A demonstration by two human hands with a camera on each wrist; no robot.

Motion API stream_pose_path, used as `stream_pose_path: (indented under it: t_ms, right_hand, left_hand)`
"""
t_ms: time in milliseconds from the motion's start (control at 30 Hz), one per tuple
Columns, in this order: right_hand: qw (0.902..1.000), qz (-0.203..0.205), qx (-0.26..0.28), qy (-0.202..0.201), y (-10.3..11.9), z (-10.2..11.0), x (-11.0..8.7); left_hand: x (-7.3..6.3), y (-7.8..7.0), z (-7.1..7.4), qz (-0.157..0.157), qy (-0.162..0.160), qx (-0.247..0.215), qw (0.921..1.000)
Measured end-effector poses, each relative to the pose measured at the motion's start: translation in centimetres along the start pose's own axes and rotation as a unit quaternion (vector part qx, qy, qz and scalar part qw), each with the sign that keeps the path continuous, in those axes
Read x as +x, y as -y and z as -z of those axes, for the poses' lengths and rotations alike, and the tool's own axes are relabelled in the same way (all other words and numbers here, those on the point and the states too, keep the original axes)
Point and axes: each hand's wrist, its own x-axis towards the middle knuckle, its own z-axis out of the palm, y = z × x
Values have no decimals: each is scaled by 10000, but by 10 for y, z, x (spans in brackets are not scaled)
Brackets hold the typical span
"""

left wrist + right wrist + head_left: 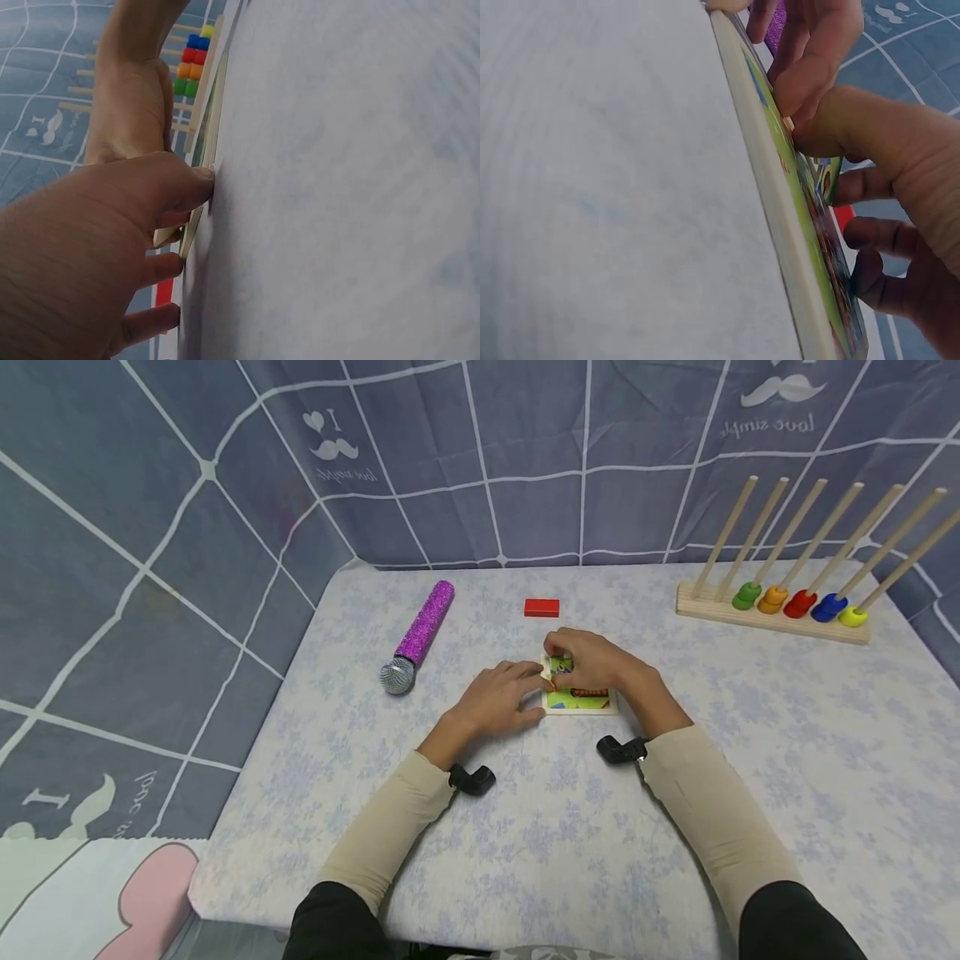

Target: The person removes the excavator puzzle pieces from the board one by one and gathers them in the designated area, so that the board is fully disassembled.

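Note:
A small picture puzzle board point(581, 711) with a pale wooden frame and a green printed picture lies flat on the table. My right hand point(596, 662) reaches over its far part from the right. Between that hand's thumb and fingers, the right wrist view shows a printed puzzle piece point(829, 176), tilted up from the board. My left hand point(501, 697) rests at the board's left side with its fingers spread. Its thumb point(196, 184) touches the near edge, and its index finger reaches in close to the piece. My right hand covers much of the picture's far right.
A red block point(542, 607) lies beyond the board. To the left is a glittery purple microphone point(423, 625) with a silver head. A wooden bead rack point(772, 620) with upright pegs and colored beads stands at the back right. Grey-blue curtains point(525, 485) border the table.

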Motion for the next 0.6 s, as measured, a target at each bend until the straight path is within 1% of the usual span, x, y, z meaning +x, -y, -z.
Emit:
stream_pose_path:
  t_ms: [100,267,367,433,500,533,600]
  right_hand:
    - [9999,5,142,-1,1,-1,-1]
    - [9986,-20,510,-137,-2,-1,-5]
    - [9953,-101,778,-571,-5,7,-9]
    - [9910,-194,895,-972,-6,19,-15]
    - [9869,-283,834,-1353,-12,33,-26]
    - [9855,-333,769,-1475,-16,41,-33]
    - [9847,-478,572,-1578,-26,53,-49]
  left_hand:
    - [-1,0,0,-26,-28,-36,10000]
    - [-1,0,-1,-5,25,-41,10000]
    - [0,0,-1,56,70,-52,9999]
    - [0,0,-2,122,110,-83,9998]
    - [2,-1,-2,177,141,-136,9997]
    - [2,-1,-2,200,148,-155,9996]
    - [2,0,-3,238,144,-168,9995]
